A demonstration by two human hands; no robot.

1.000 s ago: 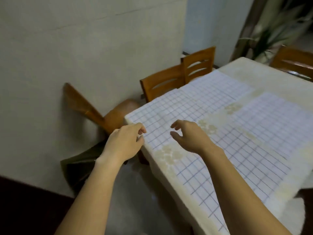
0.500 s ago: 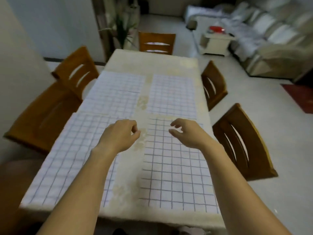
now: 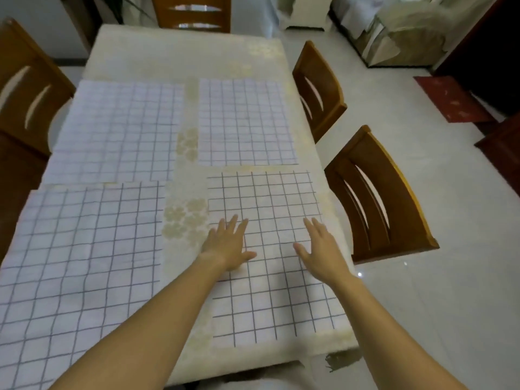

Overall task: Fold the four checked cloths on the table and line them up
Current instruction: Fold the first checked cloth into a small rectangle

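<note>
Overhead, four checked cloths lie spread flat and unfolded on a long table (image 3: 183,52) under a cream cover with pale flower patches. Near-right cloth (image 3: 270,198): white with dark grid lines, roughly square, at the near right corner, its right side along the table's right edge. Near-left cloth (image 3: 84,249): same grid, larger in view, at the near left corner, with faint creases. Far-left cloth (image 3: 118,130) and far-right cloth (image 3: 244,122): paler lines, set side by side toward the middle of the table. Strips of bare cover separate the left pair from the right pair.

Left hand (image 3: 228,246): palm down on the left part of the near-right cloth, fingers straight and slightly spread, gripping nothing. Right hand (image 3: 320,249): palm down on the same cloth's right part, fingers straight, thumb out, gripping nothing. Both forearms cross the near part of that cloth and hide some of its grid.

Surroundings: two wooden slat-back chairs (image 3: 377,198) stand against the right edge, another chair (image 3: 25,88) at the left edge, and one (image 3: 191,12) at the far end. A red mat (image 3: 450,97) lies on the glossy pale floor, well apart from the table, and a pale sofa (image 3: 408,32) is at the upper right.
</note>
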